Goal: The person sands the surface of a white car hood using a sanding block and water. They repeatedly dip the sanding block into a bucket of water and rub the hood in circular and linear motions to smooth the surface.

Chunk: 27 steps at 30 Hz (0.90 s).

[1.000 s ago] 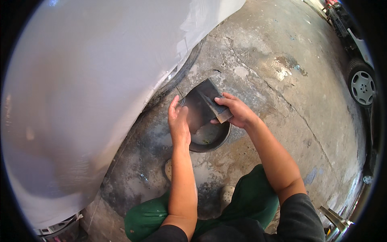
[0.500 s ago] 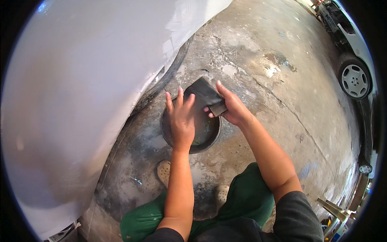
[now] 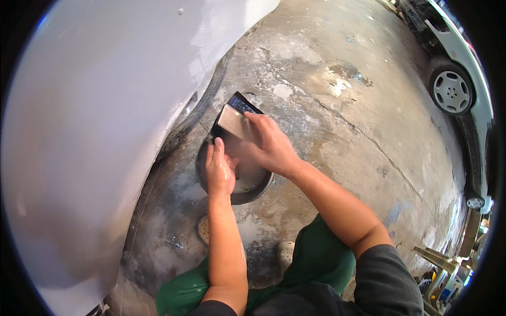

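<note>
My right hand [image 3: 271, 145] grips a flat, tan rectangular block [image 3: 232, 120] over a dark bucket of cloudy water. Its thumb side is smeared by motion. Behind the block lies a black sheet [image 3: 243, 105] that looks like wet sandpaper, showing past the block's upper and left edges. My left hand [image 3: 219, 169], wet, is at the sheet's lower left corner, its fingertips against it; part of its grip is hidden. Below both hands the round black bucket [image 3: 243, 198] stands on the floor, partly covered by them.
A large grey-white car body panel [image 3: 100, 131] curves along my left, with a dark tyre edge [image 3: 197, 116] beneath. The floor [image 3: 337, 174] is stained, cracked concrete. At the far right stands a car with a silver wheel [image 3: 451, 92]. A stool [image 3: 440, 258] is at lower right.
The block has turned so its tan face shows, where only dark sheet showed before. My left hand has gone from spread fingers to touching the sheet. The view has shifted slightly right.
</note>
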### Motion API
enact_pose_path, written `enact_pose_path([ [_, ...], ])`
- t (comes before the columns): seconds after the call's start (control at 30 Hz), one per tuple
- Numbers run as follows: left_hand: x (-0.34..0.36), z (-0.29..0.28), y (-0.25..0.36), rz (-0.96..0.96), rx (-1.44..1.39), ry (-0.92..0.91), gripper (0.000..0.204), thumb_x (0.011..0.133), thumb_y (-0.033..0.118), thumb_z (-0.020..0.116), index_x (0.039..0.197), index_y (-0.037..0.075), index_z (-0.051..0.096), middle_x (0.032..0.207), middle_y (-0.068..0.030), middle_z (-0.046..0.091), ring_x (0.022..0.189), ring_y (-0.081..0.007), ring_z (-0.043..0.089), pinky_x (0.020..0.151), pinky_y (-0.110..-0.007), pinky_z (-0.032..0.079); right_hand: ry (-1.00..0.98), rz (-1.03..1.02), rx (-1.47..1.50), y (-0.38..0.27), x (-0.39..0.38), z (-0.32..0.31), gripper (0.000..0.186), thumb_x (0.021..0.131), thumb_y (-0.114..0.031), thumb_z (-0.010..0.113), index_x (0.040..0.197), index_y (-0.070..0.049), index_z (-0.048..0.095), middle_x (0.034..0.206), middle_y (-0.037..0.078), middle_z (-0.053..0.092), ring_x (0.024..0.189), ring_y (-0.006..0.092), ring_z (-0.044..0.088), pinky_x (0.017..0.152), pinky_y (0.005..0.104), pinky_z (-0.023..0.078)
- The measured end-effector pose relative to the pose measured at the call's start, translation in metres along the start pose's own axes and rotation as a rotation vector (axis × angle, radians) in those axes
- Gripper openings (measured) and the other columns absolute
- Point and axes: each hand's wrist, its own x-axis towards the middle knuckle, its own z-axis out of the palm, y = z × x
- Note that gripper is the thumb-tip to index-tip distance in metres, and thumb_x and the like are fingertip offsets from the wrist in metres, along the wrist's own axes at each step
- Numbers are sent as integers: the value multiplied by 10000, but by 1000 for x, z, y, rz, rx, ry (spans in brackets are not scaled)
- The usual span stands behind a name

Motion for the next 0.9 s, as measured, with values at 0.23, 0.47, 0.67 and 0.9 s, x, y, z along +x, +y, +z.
enact_pose_path([
  [0.23,1,5,-2,8,11,18,375,1111,378,552,1322,70,528,1202,-96,654,987,-176,656,810,-357,588,-103,-4,-83,6,-1,11,678,852,-240,784,1448,-38,533,1386,174,572,1291,385,553,1059,456,501],
  [0.47,12,-22,-14,95,132,-36,363,1097,409,574,1238,77,530,1182,-106,653,962,-187,637,772,-373,545,-83,-50,0,10,-4,9,678,825,-195,775,1429,-21,521,1394,190,554,1294,394,544,1057,462,509],
  [0.67,11,-22,-11,124,130,-90,370,1080,410,598,1252,87,541,1271,-114,642,1087,-220,635,849,-396,531,-72,-69,28,5,-3,4,714,784,-143,804,1428,-32,515,1361,178,562,1280,405,544,1023,469,520],
  [0.9,14,-25,-9,183,193,-87,328,1086,272,614,1300,44,515,1329,-129,619,1153,-222,615,928,-407,504,-90,-75,28,4,-5,6,734,783,-127,822,1440,-45,504,1383,137,541,1252,378,552,999,467,540],
])
